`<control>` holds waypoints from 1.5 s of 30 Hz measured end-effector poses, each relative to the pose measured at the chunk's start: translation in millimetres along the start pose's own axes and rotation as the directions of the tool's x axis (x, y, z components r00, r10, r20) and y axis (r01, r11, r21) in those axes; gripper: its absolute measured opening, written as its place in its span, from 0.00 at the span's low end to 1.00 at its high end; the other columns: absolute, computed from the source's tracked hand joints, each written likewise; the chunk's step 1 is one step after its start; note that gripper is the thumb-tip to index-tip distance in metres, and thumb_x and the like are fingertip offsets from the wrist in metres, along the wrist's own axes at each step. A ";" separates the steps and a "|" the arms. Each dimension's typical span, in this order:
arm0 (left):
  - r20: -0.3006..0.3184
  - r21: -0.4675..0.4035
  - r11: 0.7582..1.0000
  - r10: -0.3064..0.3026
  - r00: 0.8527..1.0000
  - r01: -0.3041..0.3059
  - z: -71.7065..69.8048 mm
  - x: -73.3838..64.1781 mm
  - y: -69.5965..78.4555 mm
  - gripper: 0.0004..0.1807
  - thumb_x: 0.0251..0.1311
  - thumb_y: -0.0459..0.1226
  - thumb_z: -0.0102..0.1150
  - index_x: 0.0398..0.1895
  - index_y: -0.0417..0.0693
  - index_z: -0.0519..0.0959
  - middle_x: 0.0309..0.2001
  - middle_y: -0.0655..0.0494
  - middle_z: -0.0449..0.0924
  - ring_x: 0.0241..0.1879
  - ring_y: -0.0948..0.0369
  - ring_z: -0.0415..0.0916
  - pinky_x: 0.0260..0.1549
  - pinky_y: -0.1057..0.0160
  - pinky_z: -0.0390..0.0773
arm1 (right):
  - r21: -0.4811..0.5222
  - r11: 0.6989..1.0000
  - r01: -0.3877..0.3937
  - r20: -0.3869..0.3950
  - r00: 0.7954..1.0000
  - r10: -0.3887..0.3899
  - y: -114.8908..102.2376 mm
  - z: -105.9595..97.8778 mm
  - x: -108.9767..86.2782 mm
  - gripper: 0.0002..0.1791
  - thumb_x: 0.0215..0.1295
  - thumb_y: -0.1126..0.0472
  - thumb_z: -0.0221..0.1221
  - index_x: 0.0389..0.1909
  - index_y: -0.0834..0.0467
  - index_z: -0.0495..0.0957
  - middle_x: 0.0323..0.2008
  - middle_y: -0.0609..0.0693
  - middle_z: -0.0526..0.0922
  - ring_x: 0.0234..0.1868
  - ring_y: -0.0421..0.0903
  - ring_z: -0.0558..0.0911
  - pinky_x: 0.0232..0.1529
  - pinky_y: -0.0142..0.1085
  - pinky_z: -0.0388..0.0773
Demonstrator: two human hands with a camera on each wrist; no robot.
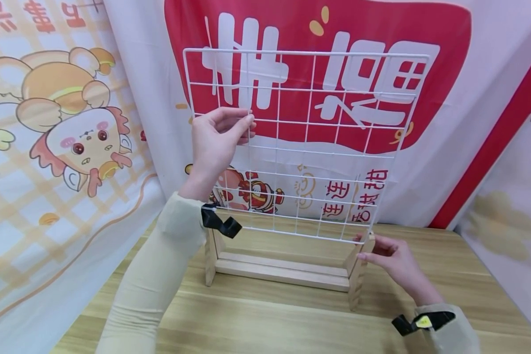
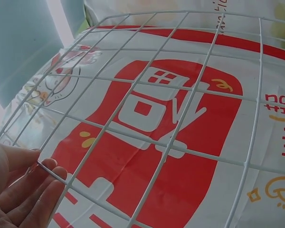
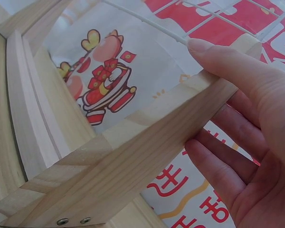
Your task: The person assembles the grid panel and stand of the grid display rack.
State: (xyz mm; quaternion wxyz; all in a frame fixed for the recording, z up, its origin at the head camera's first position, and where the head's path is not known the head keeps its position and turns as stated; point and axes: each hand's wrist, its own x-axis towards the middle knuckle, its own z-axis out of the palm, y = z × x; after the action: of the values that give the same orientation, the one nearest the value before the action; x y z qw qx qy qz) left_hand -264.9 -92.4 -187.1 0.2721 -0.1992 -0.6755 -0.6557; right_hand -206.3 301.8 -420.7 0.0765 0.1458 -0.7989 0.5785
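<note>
A white wire grid panel (image 1: pixel 309 52) stands upright over a pale wooden stand (image 1: pixel 283 276), its bottom edge between the two side posts. My left hand (image 1: pixel 217 142) pinches one of the grid's wires toward its left side, thumb in front and fingers behind. The left wrist view shows that hand (image 2: pixel 26 187) with a wire between thumb and fingertips. Low on the right, my right hand (image 1: pixel 396 260) holds the top of the stand's right post (image 3: pixel 147 142). In the right wrist view its thumb lies on the post's near edge, close to the grid's lower wire.
The stand sits on a wood-grain table (image 1: pixel 256 324). Behind the grid hangs a white cloth with a red printed patch (image 1: pixel 292 132). A cartoon-printed cloth (image 1: pixel 71 196) borders the left side, and another pale cloth (image 1: pixel 509 196) the right.
</note>
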 end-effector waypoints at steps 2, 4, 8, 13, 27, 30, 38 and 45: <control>0.002 -0.002 1.000 0.002 1.000 -0.002 -0.2 -0.7 0.2 0.18 0.63 0.45 0.70 0.51 0.46 0.87 0.45 0.54 0.88 0.43 0.55 0.87 0.44 0.61 0.86 | -0.002 1.000 0.001 -0.002 1.000 -0.001 -0.5 -0.1 0.1 0.27 0.63 0.64 0.71 0.62 0.66 0.78 0.50 0.50 0.88 0.43 0.44 0.86 0.41 0.35 0.85; 0.002 -0.001 1.000 0.001 1.000 -0.001 -0.4 -1.4 0.3 0.18 0.63 0.45 0.70 0.52 0.47 0.87 0.45 0.54 0.88 0.42 0.56 0.87 0.44 0.61 0.86 | -0.006 1.000 0.002 -0.005 1.000 -0.002 -0.9 0.0 0.2 0.26 0.63 0.63 0.71 0.61 0.65 0.79 0.50 0.50 0.88 0.43 0.44 0.86 0.41 0.35 0.85; 0.002 0.007 1.000 0.005 1.000 -0.005 -1.0 -2.8 -0.7 0.17 0.63 0.45 0.70 0.52 0.46 0.87 0.45 0.54 0.88 0.41 0.57 0.87 0.45 0.61 0.85 | -0.003 1.000 0.007 -0.006 1.000 -0.007 -1.0 0.1 0.6 0.26 0.63 0.64 0.71 0.61 0.66 0.79 0.50 0.50 0.88 0.44 0.44 0.86 0.41 0.34 0.85; 0.005 0.008 1.000 0.015 1.000 -0.015 -2.2 -5.5 -3.1 0.17 0.64 0.44 0.69 0.51 0.46 0.87 0.44 0.54 0.88 0.41 0.55 0.87 0.45 0.61 0.85 | 0.001 1.000 0.006 -0.001 1.000 -0.006 -0.8 0.3 0.4 0.26 0.63 0.64 0.71 0.61 0.68 0.78 0.50 0.52 0.87 0.45 0.44 0.86 0.42 0.34 0.85; 0.007 -0.012 1.000 0.016 1.000 -0.015 -3.9 -8.4 -6.3 0.17 0.63 0.43 0.71 0.51 0.47 0.87 0.45 0.53 0.88 0.41 0.54 0.87 0.44 0.61 0.85 | 0.004 1.000 -0.012 0.001 1.000 0.012 -1.7 0.7 -0.8 0.25 0.63 0.63 0.71 0.61 0.63 0.81 0.52 0.55 0.86 0.47 0.46 0.86 0.44 0.35 0.85; 0.008 -0.017 1.000 0.009 1.000 -0.009 -4.5 -9.9 -7.2 0.17 0.63 0.43 0.71 0.51 0.45 0.87 0.45 0.53 0.88 0.40 0.56 0.87 0.44 0.62 0.85 | 0.006 1.000 -0.008 0.003 1.000 0.008 -1.7 1.1 -0.8 0.24 0.64 0.64 0.71 0.61 0.63 0.81 0.52 0.56 0.86 0.47 0.47 0.86 0.44 0.34 0.85; 0.010 -0.018 1.000 0.021 1.000 -0.021 -4.5 -13.5 -7.8 0.16 0.63 0.43 0.71 0.50 0.46 0.87 0.45 0.53 0.88 0.42 0.54 0.87 0.44 0.61 0.86 | 0.019 1.000 0.003 0.011 1.000 -0.003 -0.3 1.1 -1.1 0.25 0.64 0.64 0.70 0.61 0.64 0.80 0.53 0.61 0.85 0.49 0.50 0.86 0.44 0.34 0.85; 0.007 -0.027 0.999 0.036 0.999 -0.036 -5.3 -15.8 -8.8 0.16 0.63 0.42 0.71 0.51 0.46 0.87 0.45 0.52 0.88 0.42 0.53 0.87 0.44 0.61 0.85 | 0.012 1.000 0.005 0.008 1.000 -0.005 0.3 1.3 -1.1 0.25 0.64 0.64 0.70 0.62 0.64 0.79 0.52 0.58 0.86 0.46 0.45 0.86 0.42 0.35 0.85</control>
State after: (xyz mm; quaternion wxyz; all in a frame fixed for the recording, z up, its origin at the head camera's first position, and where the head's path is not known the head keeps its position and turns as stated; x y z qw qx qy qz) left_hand -257.7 -96.9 -203.9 0.2787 -0.2175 -0.6639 -0.6589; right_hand -205.2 300.8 -421.7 0.0738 0.1507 -0.7953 0.5825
